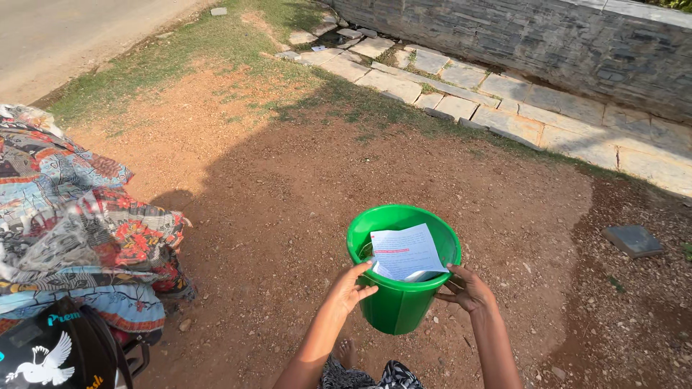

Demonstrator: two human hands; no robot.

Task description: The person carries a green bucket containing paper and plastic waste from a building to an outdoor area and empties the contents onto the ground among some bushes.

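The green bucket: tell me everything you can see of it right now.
The green bucket looks like glossy plastic, round, tapering toward its base, with a rolled rim. It is upright, held above reddish gravelly ground. The left hand grips its rim and wall on one side, the right hand on the other. A white printed paper sheet lies tilted in its mouth, resting on the rim. What lies below the sheet cannot be made out.

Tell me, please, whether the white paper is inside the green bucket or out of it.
Partly in: the white paper rests across the green bucket mouth, its lower end dipping below the rim, its upper corner above.
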